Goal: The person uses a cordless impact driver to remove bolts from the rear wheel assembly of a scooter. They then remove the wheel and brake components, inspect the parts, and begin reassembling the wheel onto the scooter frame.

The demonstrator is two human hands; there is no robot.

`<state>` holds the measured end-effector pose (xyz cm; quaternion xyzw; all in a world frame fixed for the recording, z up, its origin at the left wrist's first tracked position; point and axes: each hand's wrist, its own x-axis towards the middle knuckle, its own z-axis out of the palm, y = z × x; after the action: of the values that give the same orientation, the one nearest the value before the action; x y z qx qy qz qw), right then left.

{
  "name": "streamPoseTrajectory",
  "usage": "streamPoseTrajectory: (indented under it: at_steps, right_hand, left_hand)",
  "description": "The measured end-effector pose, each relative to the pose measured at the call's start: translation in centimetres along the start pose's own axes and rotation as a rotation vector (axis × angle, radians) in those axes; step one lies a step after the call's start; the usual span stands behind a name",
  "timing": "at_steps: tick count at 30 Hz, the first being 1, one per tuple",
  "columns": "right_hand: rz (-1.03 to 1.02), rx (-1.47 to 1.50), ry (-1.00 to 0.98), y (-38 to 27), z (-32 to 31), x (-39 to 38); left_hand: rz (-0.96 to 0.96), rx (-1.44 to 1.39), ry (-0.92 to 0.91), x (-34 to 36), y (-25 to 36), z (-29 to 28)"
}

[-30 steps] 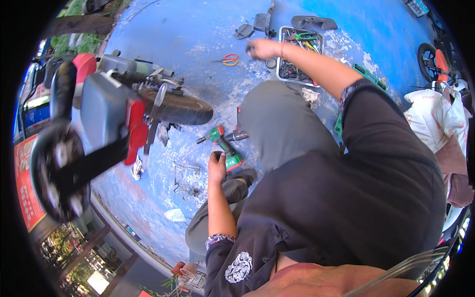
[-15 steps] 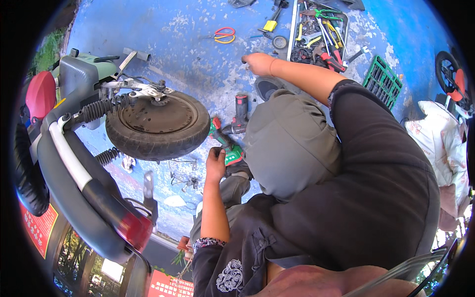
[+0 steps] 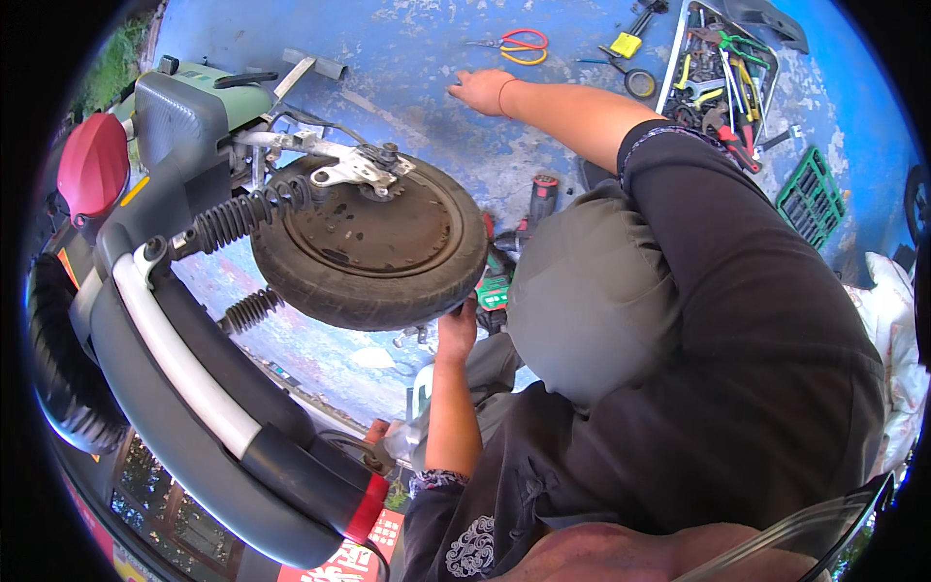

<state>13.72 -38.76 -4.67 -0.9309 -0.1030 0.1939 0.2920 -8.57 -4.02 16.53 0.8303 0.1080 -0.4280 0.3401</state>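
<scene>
Left hand (image 3: 457, 333): fingers partly hidden, can't tell if clamped. Wheel (image 3: 373, 242) just ahead-left of it. Right hand (image 3: 477, 92): can't tell grip either; scissors (image 3: 502, 43) just beyond.

A red sign (image 3: 335, 565) at the lower edge is carrying white characters in rows, some large and some small, and is running partly out of view. The green battery pack (image 3: 493, 293) of a power tool (image 3: 498, 262) on the floor (image 3: 417, 44) is showing pale markings that are staying too small for reading. The black shirt (image 3: 756, 291) is bearing a white emblem (image 3: 473, 546) of curling lines.
</scene>
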Motion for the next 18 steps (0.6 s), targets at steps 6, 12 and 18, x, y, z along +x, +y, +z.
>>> streamPoseTrajectory:
  at_steps: [6, 12, 18]
  right_hand:
    - [-0.099, -0.033, -0.076, 1.6, 1.4, 2.6]
    - [-0.049, 1.219, 0.006, -6.7, -8.6, -0.8]
    - [-0.266, 1.230, 0.009, -10.6, -11.8, -0.8]
  left_hand:
    - [0.020, 0.099, 0.225, -0.8, 0.9, -1.9]
    - [0.093, -0.562, 0.517, -4.4, 8.5, -1.4]
    - [0.437, -0.437, 0.518, -6.7, 15.9, -1.7]
